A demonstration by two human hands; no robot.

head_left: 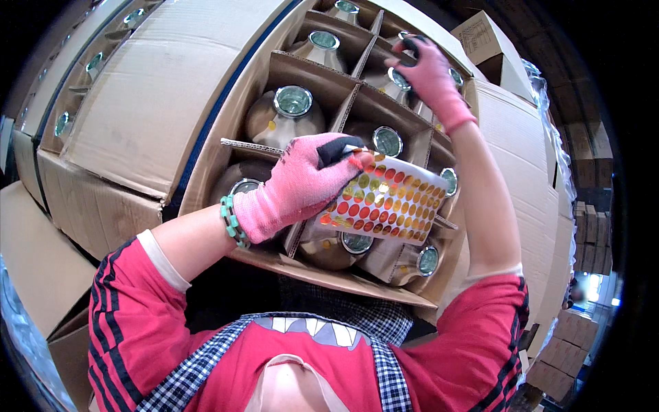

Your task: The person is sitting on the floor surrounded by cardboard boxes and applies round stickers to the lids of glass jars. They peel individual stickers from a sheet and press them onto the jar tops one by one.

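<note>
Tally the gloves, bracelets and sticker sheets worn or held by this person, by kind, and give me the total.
Pink gloves: 2, one on the left hand, one on the right hand
Green bracelet: 1, on the left wrist
Sheet of round stickers: 1, held in the left hand
Total: 4

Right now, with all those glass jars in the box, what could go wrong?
Two things, maybe. The left hand grips the sheet of shiny dots by one end over the glass jars, so the sheet could bend or snag on a rim. And the right hand is close to a jar's neck on the far side, so a bump might knock the glass, which could chip.
</note>
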